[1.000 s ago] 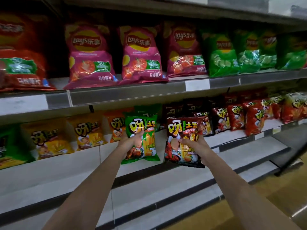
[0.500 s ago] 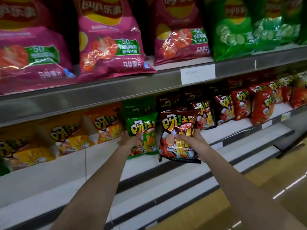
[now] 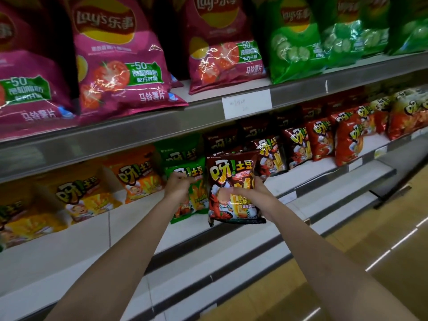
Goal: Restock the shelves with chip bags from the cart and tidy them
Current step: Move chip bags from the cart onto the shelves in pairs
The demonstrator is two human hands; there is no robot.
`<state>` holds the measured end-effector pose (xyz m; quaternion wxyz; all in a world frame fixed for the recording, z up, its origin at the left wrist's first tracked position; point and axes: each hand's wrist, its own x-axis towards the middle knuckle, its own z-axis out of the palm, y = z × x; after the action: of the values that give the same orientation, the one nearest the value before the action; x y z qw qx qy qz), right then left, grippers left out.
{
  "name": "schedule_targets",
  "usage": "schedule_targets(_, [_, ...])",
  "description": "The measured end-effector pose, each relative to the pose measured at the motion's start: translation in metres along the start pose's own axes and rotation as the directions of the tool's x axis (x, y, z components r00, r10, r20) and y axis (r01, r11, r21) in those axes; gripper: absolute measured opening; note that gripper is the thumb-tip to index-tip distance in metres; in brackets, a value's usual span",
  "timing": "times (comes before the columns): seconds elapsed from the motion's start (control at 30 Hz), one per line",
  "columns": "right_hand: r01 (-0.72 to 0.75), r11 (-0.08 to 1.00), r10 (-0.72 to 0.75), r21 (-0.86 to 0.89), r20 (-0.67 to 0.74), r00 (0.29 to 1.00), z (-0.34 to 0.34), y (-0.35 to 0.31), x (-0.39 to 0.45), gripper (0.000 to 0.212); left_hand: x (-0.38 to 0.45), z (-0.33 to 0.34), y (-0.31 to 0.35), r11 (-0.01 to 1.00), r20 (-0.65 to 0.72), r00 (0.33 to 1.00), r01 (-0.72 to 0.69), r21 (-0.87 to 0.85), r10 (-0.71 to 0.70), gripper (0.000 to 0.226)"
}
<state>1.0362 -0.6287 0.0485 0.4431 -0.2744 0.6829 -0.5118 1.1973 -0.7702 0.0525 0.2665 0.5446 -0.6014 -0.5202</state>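
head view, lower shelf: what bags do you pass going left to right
yellow bags → orange bag → green bag in the left hand → dark brown bag in the right hand → red bags

Both bare arms stretch forward; the left hand (image 3: 179,189) and right hand (image 3: 253,195) curl in a grip.

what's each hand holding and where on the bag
Left hand grips the green chip bag at its upper left; right hand holds the dark brown chip bag around its right middle.
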Motion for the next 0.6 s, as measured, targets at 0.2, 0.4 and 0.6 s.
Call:
schedule_targets(0.2, [0.029,0.998,-0.026,-0.064,0.050,0.998,-0.021,-0.010,0.000,0.074,-0.028,0.020,0.019,0.991,0.466,0.878,0.132,-0.020,-0.108,0.017])
schedule_targets(0.4, [0.061,0.773,-0.086,-0.631,-0.008,0.996,-0.063,-0.022,0.041,0.094,-0.031,0.058,0.034,0.983,0.371,0.928,0.107,-0.148,-0.044,0.023])
schedule_targets(0.6, [0.100,0.769,-0.075,-0.631,0.066,0.995,-0.092,-0.013,0.077,0.085,-0.038,0.111,0.035,0.960,0.253,0.963,0.153,-0.233,-0.092,0.025])
